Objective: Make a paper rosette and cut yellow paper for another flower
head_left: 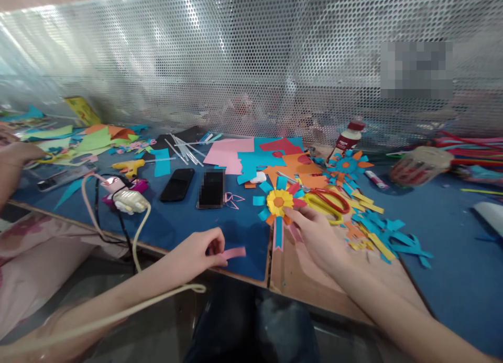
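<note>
Fingers (214,246) of the left hand (196,253) are pinching a small pink paper strip (234,253). The strip is flat and thin, and it is lying long from left to right, with its loose end sticking out to the right of the fingertips, just over the blue mat (236,227) near the table's front edge.

Fingers of the right hand (314,232) are closing on the paper flower (279,203) at its right side. The flower is made of folded paper, with a yellow ring, an orange middle and blue petals poking out all around. A blue and pink tail is hanging from it, pointing down toward the person.

Just beside the flower, yellow and red scissors (328,203) are lying on a heap of blue, yellow and orange scraps (377,237). A glue bottle (348,138) with a red cap is standing farther back. Two dark phones (177,185) are lying on the mat to the left, near a glue gun (128,166). A shiny metal sheet (236,64) full of little holes is standing behind everything.
</note>
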`<action>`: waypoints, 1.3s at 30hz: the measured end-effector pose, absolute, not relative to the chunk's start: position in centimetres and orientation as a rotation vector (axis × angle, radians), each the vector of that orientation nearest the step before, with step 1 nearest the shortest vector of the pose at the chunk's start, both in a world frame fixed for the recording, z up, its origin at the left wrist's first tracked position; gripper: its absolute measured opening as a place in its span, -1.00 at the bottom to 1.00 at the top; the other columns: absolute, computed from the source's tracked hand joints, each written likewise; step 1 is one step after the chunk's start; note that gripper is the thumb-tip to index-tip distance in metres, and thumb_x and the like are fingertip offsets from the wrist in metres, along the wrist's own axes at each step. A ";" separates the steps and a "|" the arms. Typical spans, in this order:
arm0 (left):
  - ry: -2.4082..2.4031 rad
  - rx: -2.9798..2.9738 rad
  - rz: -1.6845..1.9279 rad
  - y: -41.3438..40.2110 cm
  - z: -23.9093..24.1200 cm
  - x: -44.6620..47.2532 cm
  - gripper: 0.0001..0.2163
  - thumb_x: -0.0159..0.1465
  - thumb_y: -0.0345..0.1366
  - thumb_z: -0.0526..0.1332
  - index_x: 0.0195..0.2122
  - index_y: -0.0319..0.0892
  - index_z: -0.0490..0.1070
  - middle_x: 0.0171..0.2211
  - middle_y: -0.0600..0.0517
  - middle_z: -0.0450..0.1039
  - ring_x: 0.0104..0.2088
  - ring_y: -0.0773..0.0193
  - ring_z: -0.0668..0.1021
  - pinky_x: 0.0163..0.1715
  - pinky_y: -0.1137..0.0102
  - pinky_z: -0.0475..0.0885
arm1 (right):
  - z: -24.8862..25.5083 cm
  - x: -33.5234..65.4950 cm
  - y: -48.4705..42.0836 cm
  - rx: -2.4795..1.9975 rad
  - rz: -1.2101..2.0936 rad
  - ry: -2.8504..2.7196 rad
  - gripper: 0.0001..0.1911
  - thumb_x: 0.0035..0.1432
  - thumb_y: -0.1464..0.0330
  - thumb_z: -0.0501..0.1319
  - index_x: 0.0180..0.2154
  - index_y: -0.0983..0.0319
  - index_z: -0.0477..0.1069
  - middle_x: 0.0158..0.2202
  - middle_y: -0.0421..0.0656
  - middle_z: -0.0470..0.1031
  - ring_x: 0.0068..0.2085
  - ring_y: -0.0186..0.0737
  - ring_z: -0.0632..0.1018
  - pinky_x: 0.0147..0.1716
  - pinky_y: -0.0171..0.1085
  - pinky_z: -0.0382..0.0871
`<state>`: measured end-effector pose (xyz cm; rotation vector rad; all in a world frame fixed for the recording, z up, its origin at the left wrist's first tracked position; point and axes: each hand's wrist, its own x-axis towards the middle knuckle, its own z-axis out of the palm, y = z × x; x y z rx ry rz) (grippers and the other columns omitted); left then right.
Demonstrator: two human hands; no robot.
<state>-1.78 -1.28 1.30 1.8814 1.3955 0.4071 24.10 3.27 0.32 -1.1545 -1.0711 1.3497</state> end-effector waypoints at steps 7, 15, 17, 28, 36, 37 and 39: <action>1.172 1.614 0.534 2.8 1.1 0.7 -0.71 0.16 -0.17 0.19 -0.15 -0.22 0.34 -0.39 0.02 0.45 -0.42 0.27 0.52 -0.50 0.46 0.32 | 0.9 23.9 3.3 -1.087 1.392 -1.014 -0.77 0.00 0.21 0.30 -0.32 0.21 0.49 -0.38 -0.22 0.48 -0.42 -0.35 0.44 -0.54 -0.38 0.23; 1.008 1.510 0.678 5.8 0.6 5.9 -0.85 0.25 -0.26 0.07 -0.37 -0.25 0.27 -0.38 -0.05 0.49 -0.52 0.38 0.50 -0.58 0.50 0.23 | 1.4 23.7 3.7 -1.055 1.334 -0.961 -0.83 -0.01 0.24 0.30 -0.39 0.21 0.47 -0.48 -0.23 0.44 -0.56 -0.40 0.37 -0.62 -0.38 0.19; 0.986 1.503 0.703 5.9 0.5 6.5 -0.84 0.27 -0.23 0.05 -0.34 -0.22 0.24 -0.44 0.00 0.47 -0.57 0.41 0.46 -0.60 0.50 0.21 | 1.4 23.7 3.8 -1.052 1.337 -0.964 -0.79 -0.01 0.23 0.30 -0.34 0.21 0.48 -0.45 -0.20 0.46 -0.52 -0.36 0.40 -0.61 -0.38 0.21; 0.821 1.594 0.806 4.8 0.3 7.0 -0.79 0.34 -0.21 -0.05 -0.08 -0.21 0.14 -0.51 0.08 0.43 -0.66 0.44 0.42 -0.62 0.51 0.19 | 0.6 23.9 3.8 -1.053 1.318 -0.970 -0.72 -0.03 0.14 0.31 -0.40 0.24 0.46 -0.46 -0.20 0.48 -0.45 -0.33 0.45 -0.51 -0.37 0.26; 0.936 1.694 0.906 4.6 0.7 7.2 -0.83 0.30 -0.26 -0.02 -0.31 -0.18 0.31 -0.47 0.01 0.48 -0.45 0.25 0.53 -0.42 0.39 0.36 | 0.8 23.8 3.7 -1.008 1.317 -0.975 -0.75 -0.01 0.18 0.30 -0.33 0.21 0.50 -0.33 -0.18 0.53 -0.35 -0.30 0.51 -0.36 -0.35 0.34; 0.974 1.689 0.917 4.6 0.8 7.1 -0.83 0.28 -0.27 0.00 -0.34 -0.19 0.33 -0.46 0.00 0.49 -0.43 0.24 0.54 -0.40 0.38 0.37 | 0.8 23.8 3.7 -1.001 1.314 -0.976 -0.75 0.00 0.19 0.30 -0.32 0.21 0.50 -0.31 -0.18 0.53 -0.32 -0.29 0.51 -0.33 -0.34 0.35; 1.056 1.665 0.924 4.7 0.7 6.8 -0.80 0.27 -0.24 0.02 -0.36 -0.20 0.37 -0.44 0.00 0.50 -0.40 0.22 0.54 -0.39 0.39 0.37 | 0.8 23.8 3.7 -0.997 1.299 -0.963 -0.78 0.01 0.21 0.30 -0.32 0.21 0.50 -0.30 -0.17 0.54 -0.29 -0.28 0.52 -0.29 -0.33 0.35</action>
